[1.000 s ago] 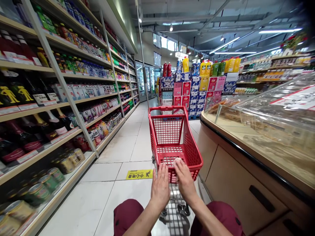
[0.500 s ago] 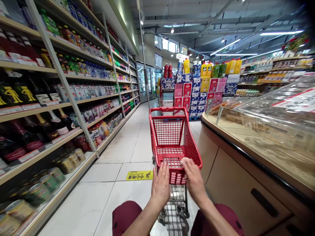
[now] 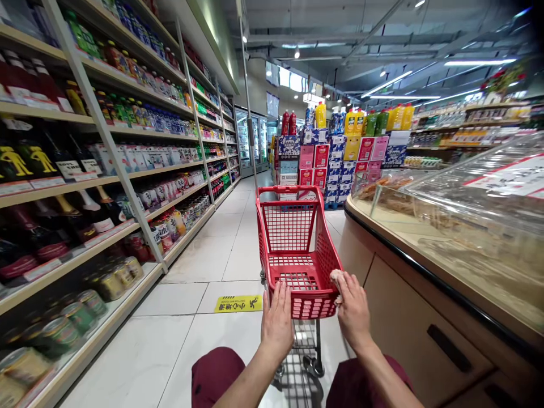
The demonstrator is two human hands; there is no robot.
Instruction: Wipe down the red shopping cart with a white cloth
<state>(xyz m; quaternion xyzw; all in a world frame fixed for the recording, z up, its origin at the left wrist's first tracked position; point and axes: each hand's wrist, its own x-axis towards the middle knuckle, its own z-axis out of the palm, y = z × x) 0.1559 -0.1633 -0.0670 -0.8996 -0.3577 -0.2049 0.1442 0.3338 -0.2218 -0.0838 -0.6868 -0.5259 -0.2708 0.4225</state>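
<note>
Your left hand [image 3: 276, 322] flat, open against red cart [image 3: 314, 295], near left; right hand [image 3: 353, 306] clamped on pale cloth [image 3: 335, 276], near right corner.

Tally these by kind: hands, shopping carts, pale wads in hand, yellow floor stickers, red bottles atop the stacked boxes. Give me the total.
Left hand and right hand: 2
Shopping cart: 1
Pale wad: 1
Yellow floor sticker: 1
Red bottles atop the stacked boxes: 2
Total: 7
</note>
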